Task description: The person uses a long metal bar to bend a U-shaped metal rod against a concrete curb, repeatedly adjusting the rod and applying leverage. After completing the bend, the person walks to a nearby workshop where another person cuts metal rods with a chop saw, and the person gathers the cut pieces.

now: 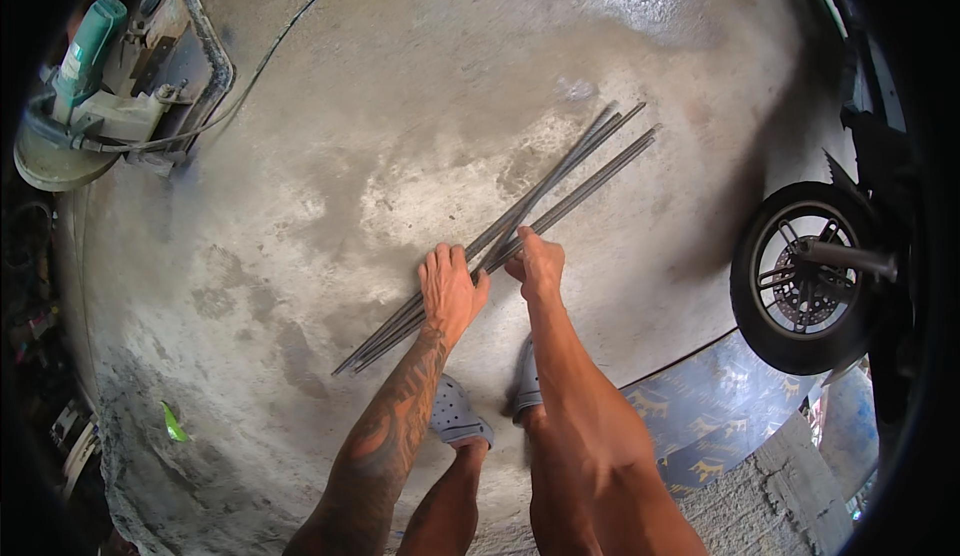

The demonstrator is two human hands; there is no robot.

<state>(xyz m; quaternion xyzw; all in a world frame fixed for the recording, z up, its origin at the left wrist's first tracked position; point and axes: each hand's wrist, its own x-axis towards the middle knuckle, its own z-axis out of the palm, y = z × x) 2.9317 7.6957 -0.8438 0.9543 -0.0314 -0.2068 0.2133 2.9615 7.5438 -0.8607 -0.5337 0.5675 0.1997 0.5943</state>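
Several thin dark steel bars (580,193), ribbed like rebar, lie in a loose bundle slanting from lower left to upper right across the floor. At the far end they fan out, and one crosses over the others. My left hand (452,291) is closed over the middle of the bundle, fingers on one side and thumb on the other. Just to its right, my right hand (540,261) is closed around bars with bent fingers; how many it holds is hidden. Both hands are close to the concrete floor (300,216).
A cut-off saw with a green motor (90,46) stands at the upper left, its cable (270,56) running across the floor. At right is a motorcycle wheel (800,278). A blue patterned sheet (700,406) lies at lower right. Grey clogs (460,411) are on my feet.
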